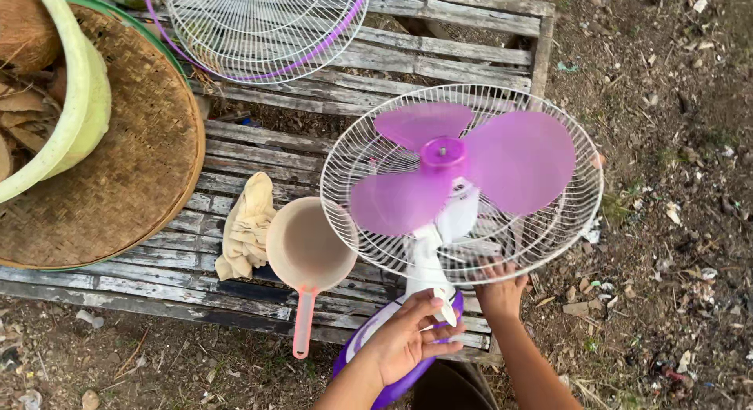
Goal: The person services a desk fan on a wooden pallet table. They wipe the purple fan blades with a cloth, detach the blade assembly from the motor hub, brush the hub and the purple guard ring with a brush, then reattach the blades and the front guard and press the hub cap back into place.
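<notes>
Weathered slat bench (235,288) bears the fan (461,183): front guard (263,26) off beyond it; left hand (408,339) spread on its base (369,355), right hand (500,288) gripping its rear grille (565,222).

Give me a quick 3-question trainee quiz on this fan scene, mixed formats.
1. True or false: the front grille is fitted over the purple blades.
2. Multiple choice: the left hand is at the fan's
A. blades
B. base and stem
C. scoop handle
3. Short answer: what lies directly left of the pink scoop on the wooden pallet?

Key
1. False: it lies apart at the top of the view; the blades are bare over the rear grille.
2. B; the right hand holds the rear grille's lower rim.
3. A crumpled tan cloth.
</notes>
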